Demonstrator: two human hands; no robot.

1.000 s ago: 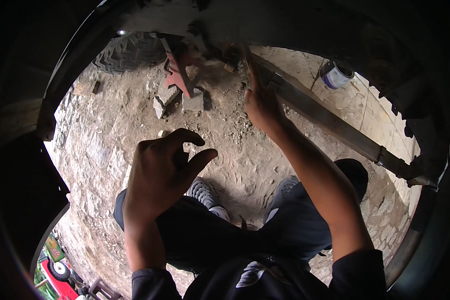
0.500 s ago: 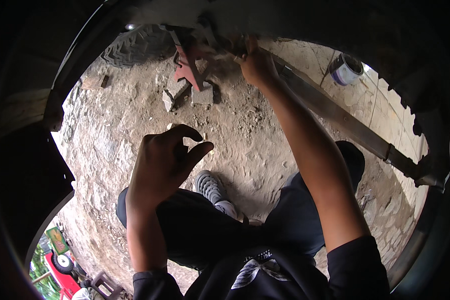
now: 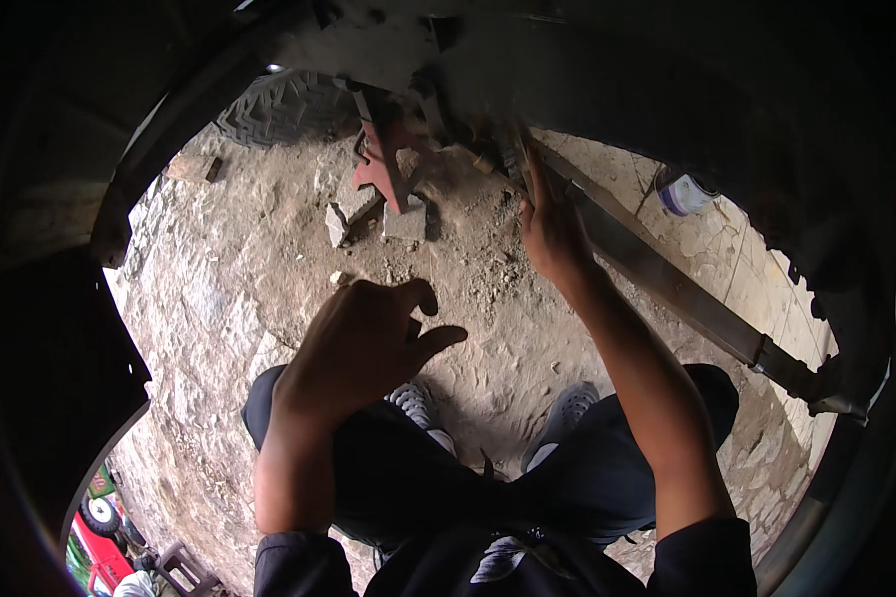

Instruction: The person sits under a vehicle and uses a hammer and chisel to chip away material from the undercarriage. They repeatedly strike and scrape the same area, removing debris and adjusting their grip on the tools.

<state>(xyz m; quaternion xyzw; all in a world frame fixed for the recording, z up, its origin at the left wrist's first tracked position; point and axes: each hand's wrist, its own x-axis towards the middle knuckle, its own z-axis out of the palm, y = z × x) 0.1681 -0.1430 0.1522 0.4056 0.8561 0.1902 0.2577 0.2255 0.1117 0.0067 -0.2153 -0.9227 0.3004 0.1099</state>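
My left hand (image 3: 363, 343) hangs above my left knee, thumb and forefinger apart in a curve, with nothing between them. My right hand (image 3: 558, 231) is raised at the dark underside of a vehicle (image 3: 607, 80). Its fingers stretch upward beside a dark metal part, their tips partly lost in shadow; whether they touch it I cannot tell. Just right of this hand, a long brown-grey shaft (image 3: 667, 264) slants down to the right. A small brass-coloured piece (image 3: 483, 163) shows left of the fingers.
A red jack stand (image 3: 380, 169) stands at grey concrete blocks (image 3: 404, 221) on rough dirt ground. Behind it is a knobbly tyre (image 3: 284, 109), with a brick (image 3: 194, 166) to the left. A white-and-purple can (image 3: 683, 192) sits on paving. Lower left are a stool (image 3: 187, 571) and a red vehicle (image 3: 98, 547).
My right hand has moved down and right from the metal parts, its fingers straightening. My left hand has shifted right and slightly down. The view has tilted a little.
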